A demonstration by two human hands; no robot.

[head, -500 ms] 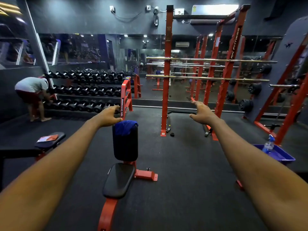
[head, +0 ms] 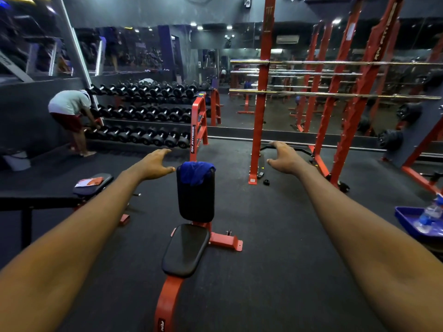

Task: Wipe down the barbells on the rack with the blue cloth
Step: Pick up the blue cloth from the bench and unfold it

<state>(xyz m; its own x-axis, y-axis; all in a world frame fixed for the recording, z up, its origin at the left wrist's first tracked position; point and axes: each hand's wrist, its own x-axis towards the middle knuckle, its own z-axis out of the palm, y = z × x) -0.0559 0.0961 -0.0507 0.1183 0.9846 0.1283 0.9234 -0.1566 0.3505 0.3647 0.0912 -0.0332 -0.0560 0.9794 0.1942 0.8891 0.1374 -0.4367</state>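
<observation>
A blue cloth [head: 196, 172] lies draped over the top of the upright black backrest of a red bench [head: 195, 195] straight ahead. My left hand [head: 154, 164] hovers just left of the cloth, fingers spread, thumb almost touching it. On the other side, my right hand [head: 284, 156] is held up apart from the cloth, fingers curled apart, empty. Two long barbells [head: 335, 63] [head: 335, 94] rest across the red rack [head: 262, 92] behind, one above the other.
A dumbbell rack [head: 148, 111] stands at the left, with a person [head: 72, 113] bent over beside it. A flat bench [head: 93, 185] with an orange item is at the near left. At the right edge sits a blue tray [head: 407, 218] holding a water bottle [head: 429, 215]. Mirrors line the back wall.
The view has moved closer to the bench. Both hands have lowered and drawn inward toward the cloth, the left one nearly reaching it.
</observation>
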